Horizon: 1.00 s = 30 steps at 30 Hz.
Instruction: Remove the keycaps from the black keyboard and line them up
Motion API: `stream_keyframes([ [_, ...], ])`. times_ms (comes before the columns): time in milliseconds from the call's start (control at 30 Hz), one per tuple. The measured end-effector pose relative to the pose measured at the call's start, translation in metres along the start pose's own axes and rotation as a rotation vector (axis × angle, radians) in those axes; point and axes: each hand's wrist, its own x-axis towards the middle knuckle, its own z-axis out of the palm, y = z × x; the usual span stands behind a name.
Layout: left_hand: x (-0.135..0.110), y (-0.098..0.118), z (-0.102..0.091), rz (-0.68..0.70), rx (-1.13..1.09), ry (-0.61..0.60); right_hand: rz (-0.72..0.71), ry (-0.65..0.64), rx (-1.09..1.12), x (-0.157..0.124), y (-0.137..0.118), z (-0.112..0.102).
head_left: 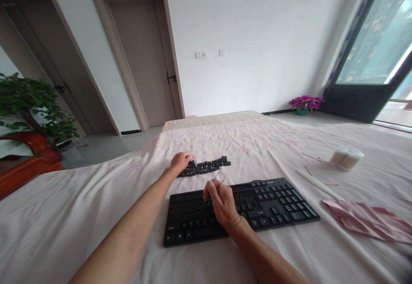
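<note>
A black keyboard (272, 206) lies on the cloth in front of me, with keycaps on its right part and many bare key spots on its left part. Beyond it, loose black keycaps (206, 166) lie in uneven rows. My left hand (181, 160) is at the left end of these rows, its fingers drawn together; what they hold, if anything, is hidden. Over the middle of the keyboard, my right hand (222, 200) is closed around a wire keycap puller (220, 177), whose wire loop points up and away from me.
A pale flowered cloth (135, 198) covers the surface. To the right are a clear tub of cotton swabs (346, 158), a few loose swabs, a white strip (322, 185) and a folded pink cloth (370, 219). A wooden armrest (28, 159) stands at left.
</note>
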Motion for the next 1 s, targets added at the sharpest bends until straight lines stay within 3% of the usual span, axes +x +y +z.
stream_keyframes([
  [200,-0.043,0.02,-0.016,0.074,-0.115,0.179,0.02,-0.016,-0.002,0.001,-0.002,0.001],
  [400,-0.119,0.049,-0.017,0.251,-0.379,0.113,0.127,-0.104,0.05,0.008,-0.005,-0.008],
  [567,-0.164,0.055,-0.014,0.175,-0.425,0.08,0.099,-0.171,0.138,0.011,-0.001,-0.02],
  [767,-0.187,0.046,-0.004,0.126,-0.466,0.007,0.089,-0.259,0.183,0.005,0.001,-0.023],
  [1000,-0.194,0.048,0.0,0.201,-0.389,-0.063,0.015,-0.255,0.077,-0.011,-0.009,-0.033],
])
